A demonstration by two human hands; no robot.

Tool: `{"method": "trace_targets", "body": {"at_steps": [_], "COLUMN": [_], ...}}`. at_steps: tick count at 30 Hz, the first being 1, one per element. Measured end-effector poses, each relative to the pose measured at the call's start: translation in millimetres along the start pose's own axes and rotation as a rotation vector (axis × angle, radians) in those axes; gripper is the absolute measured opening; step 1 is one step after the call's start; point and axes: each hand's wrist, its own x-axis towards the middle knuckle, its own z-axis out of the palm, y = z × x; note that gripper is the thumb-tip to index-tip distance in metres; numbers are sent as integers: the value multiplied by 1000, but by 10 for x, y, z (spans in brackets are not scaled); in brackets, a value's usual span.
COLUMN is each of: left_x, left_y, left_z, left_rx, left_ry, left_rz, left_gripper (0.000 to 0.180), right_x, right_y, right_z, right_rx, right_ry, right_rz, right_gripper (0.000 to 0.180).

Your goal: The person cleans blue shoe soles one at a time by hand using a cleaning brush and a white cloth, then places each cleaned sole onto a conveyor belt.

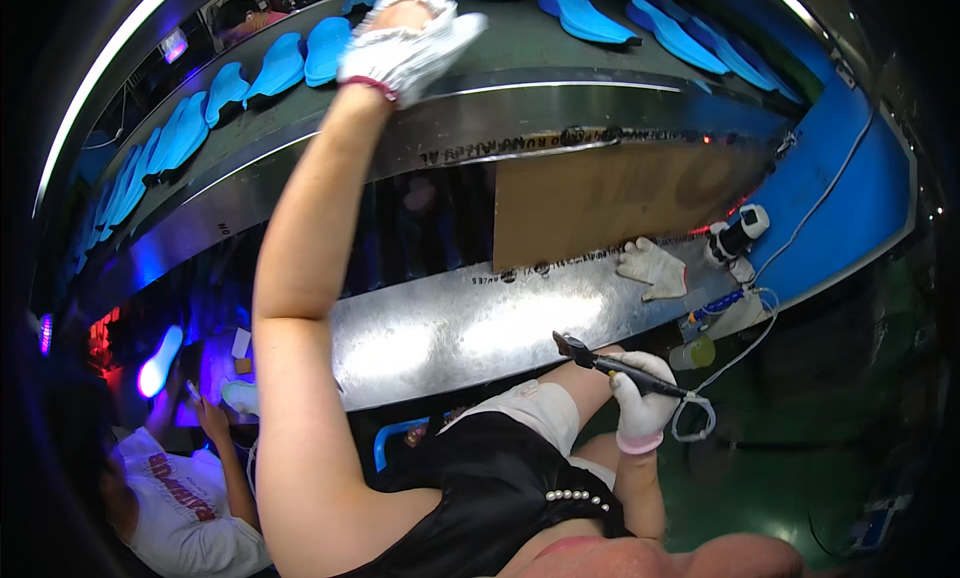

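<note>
My left hand (410, 48), in a white knit glove with a dark red cuff, reaches far out over the conveyor belt (480, 53). Its thumb stands apart from the fingers, and nothing shows in its grasp; the fingertips run to the upper edge of the view. Close to it on the belt lie blue shoe soles, the nearest a blue sole (327, 52) just to the left. Near my lap, my right hand (642, 393), gloved in white with a pink cuff, grips a black-handled brush (597, 361). A thin clear hose (712, 418) runs from the brush's rear end.
Below the belt is a metal shelf (430, 343) with a cardboard sheet (600, 208), a loose white glove (655, 270) and a white-and-black device (743, 234). A blue panel (840, 188) rises at right. A seated person (180, 488) works at lower left near a glowing sole (160, 363).
</note>
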Motion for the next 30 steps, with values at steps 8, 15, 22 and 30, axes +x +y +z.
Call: {"method": "trace_targets", "body": {"at_steps": [8,15,22,30], "left_x": [-602,-1898,-3340,-3132], "left_y": [-49,1448,2365,2267], "left_z": [-335,-886,120,674], "left_rx": [-284,-849,-1182,-2962], "left_ry": [190,40,-244,-731], "left_rz": [106,128,-96,-1484], "left_gripper": [26,27,27,102], "right_x": [-53,-84,-140,-192], "right_y": [136,210,404,510], "right_z": [86,-133,-217,-95], "right_rx": [218,273,275,457], "right_ry": [187,450,536,509], "right_rz": [170,327,348,526], "right_gripper": [41,23,21,23]}}
